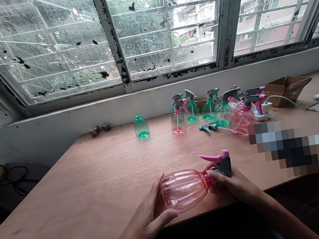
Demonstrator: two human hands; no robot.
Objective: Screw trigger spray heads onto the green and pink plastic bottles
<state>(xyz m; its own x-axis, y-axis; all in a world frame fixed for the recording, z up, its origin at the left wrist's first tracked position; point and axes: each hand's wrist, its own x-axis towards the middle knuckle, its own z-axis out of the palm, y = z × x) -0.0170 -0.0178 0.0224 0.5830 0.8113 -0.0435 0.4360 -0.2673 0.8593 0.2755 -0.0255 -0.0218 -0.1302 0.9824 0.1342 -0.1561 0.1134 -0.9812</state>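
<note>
A clear pink spray bottle (185,190) lies sideways between my two hands, above the front edge of the table. My left hand (152,210) cups its base, thumb below and fingers behind. Around the neck my right hand (227,181) is closed, its thumb and fingers at the pink collar. The grey spray head with a pink trigger (222,162) points up and sits at the bottle's neck; whether it is fully screwed on I cannot tell. Farther back stands a green bottle without a head (141,128). A loose green-and-grey spray head (208,128) with its tube lies to its right.
Several green and pink spray bottles (223,114) with heads stand grouped at the back right. Behind them are an open cardboard box (288,90) and a white plug with cables (263,110). Two small blocks (94,131) sit by the wall under the windows. A blurred patch covers the right side.
</note>
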